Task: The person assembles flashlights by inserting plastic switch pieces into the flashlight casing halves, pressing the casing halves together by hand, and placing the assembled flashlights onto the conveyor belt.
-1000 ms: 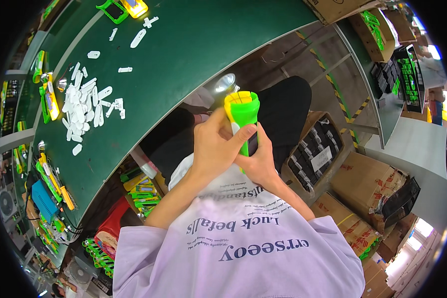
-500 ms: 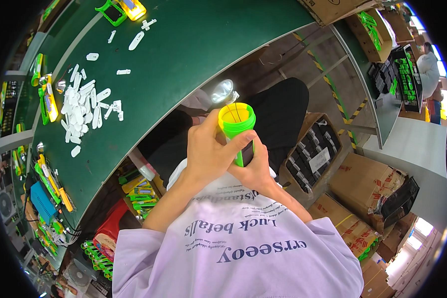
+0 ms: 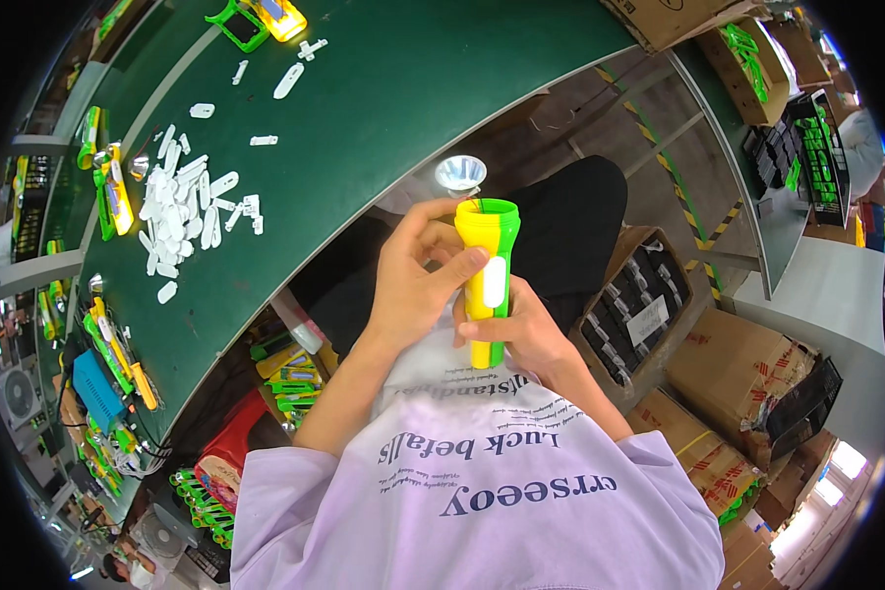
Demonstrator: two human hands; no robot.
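Observation:
In front of my chest stands a yellow and green flashlight body (image 3: 475,295), roughly upright, with its wide head end up. A white oval piece (image 3: 495,282) sits on its side. From the head end, thin wires lead to a shiny silver reflector (image 3: 460,174), which is outside the body just above the rim. My left hand (image 3: 418,280) is closed on the upper body, its thumb beside the top of the white piece and its fingers partly hidden behind. Lower down, my right hand (image 3: 521,329) wraps round the narrow handle.
On the green table (image 3: 383,98) at left lies a pile of white pieces (image 3: 177,211), with yellow and green flashlight parts (image 3: 113,192) beyond. A box of black parts (image 3: 634,305) is right of my legs, near cardboard boxes (image 3: 728,374). A red stool (image 3: 231,442) stands at lower left.
The flashlight body has been turned and straightened, so its white oval piece and full length now show. The reflector has tipped and shifted slightly right. Both hands have changed their hold.

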